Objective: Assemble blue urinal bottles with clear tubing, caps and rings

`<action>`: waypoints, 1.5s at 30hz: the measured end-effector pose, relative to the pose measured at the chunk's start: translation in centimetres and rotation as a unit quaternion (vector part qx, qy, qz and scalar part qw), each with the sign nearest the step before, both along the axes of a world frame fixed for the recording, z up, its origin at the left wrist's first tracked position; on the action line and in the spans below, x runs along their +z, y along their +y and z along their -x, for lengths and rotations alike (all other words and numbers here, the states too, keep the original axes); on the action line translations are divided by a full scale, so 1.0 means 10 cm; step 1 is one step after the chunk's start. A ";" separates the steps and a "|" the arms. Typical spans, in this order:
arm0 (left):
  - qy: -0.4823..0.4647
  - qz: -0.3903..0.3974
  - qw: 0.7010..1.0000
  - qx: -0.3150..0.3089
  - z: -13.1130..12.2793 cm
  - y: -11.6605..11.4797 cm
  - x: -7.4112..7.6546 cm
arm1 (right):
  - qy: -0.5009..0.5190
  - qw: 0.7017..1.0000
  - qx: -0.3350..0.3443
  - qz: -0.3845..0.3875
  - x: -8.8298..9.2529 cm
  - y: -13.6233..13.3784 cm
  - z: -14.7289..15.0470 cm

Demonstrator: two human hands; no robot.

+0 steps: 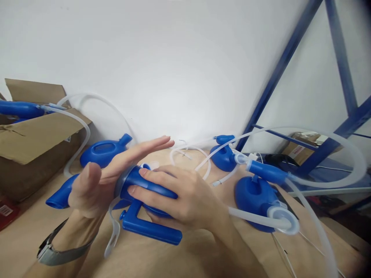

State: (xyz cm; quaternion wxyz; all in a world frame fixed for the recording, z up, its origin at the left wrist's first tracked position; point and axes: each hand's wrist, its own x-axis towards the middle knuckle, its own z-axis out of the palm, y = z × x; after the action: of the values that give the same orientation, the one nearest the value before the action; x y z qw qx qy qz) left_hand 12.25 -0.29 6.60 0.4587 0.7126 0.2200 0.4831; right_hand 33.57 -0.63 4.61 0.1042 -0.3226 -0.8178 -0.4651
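Note:
A blue plastic urinal bottle (135, 178) with an L-shaped handle is tilted on its side at the lower middle. My right hand (185, 197) grips its body from the right, fingers lying over the top. A translucent cap (118, 184) covers its left end, and a pale strap (113, 231) hangs below. My left hand (100, 185) is open, its fingers stretched out and its palm against the cap end. A flared blue spout piece (60, 195) lies just left of that hand, partly hidden by it.
Behind my left hand lies another blue bottle (101, 153). An open cardboard box (37, 154) stands left, with a blue bottle (21, 109) on it. Tubed blue bottles (246, 197) sit right, a translucent tube (344, 144) looping above. A blue metal frame (278, 73) rises behind.

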 end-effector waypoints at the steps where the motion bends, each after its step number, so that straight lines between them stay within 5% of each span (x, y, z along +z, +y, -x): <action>1: -0.012 0.015 1.000 0.001 -0.01 -0.01 -0.02 | 0.000 1.000 -0.002 0.019 0.00 0.00 -0.02; 7: -0.038 -0.004 0.998 -0.049 -0.14 -0.02 -0.12 | 0.095 0.992 0.072 0.034 -0.10 0.27 -0.15; 13: 0.031 -0.164 0.986 -0.008 -0.17 0.14 -0.17 | 0.100 0.982 0.092 0.133 -0.09 0.55 -0.27; 18: 0.080 -0.349 0.931 0.066 -0.15 0.26 -0.20 | 0.147 0.957 0.088 0.235 -0.10 0.53 -0.26; 25: 0.014 -0.133 0.978 0.162 -0.21 0.18 -0.16 | 0.210 0.964 0.031 0.161 -0.37 0.55 -0.14; 32: -0.088 0.130 0.976 0.153 -0.28 0.43 -0.23 | 0.174 0.983 0.059 0.007 -0.32 0.61 -0.07; 39: 0.028 -0.104 0.981 0.164 -0.18 0.38 -0.20 | 0.221 0.954 -0.038 0.197 -0.40 0.61 -0.14; 42: 0.062 -0.118 0.970 0.204 -0.14 0.36 -0.16 | 0.242 0.937 -0.036 0.249 -0.39 0.61 -0.08; 45: 0.017 -0.088 0.969 0.232 -0.14 0.41 -0.16 | 0.313 0.924 -0.108 0.192 -0.38 0.63 -0.03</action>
State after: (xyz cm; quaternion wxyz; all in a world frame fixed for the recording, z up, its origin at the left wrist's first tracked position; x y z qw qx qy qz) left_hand 13.68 3.80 4.99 0.2654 0.6878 0.3438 0.5816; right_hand 33.84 5.68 0.78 0.2400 -0.5524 -0.7771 -0.1828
